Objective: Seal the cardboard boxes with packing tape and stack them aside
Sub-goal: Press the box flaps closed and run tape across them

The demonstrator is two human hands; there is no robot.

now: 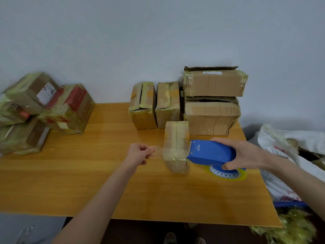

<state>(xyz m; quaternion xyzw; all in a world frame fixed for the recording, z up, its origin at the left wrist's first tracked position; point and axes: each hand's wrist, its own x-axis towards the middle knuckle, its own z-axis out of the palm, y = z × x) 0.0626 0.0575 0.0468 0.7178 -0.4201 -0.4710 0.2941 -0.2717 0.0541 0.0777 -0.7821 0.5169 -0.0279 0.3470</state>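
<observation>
Bare wood runs from the counter's [123,199] near edge up to both grips. The left grip [139,154] pinches the end of a clear tape strip [159,149], which crosses the small cardboard box [176,138] standing between them. The right grip [246,154] clasps the blue tape dispenser [211,152], whose nose touches the box's right side. Behind, four more boxes [211,117] stand along the wall [158,41], and taped boxes [66,110] are piled at the left edge.

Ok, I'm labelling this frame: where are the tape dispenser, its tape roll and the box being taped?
tape dispenser [212,152], head view, blue top cover.
tape roll [226,173], head view, patterned inner core.
small cardboard box [175,136], head view, taped top face.
</observation>
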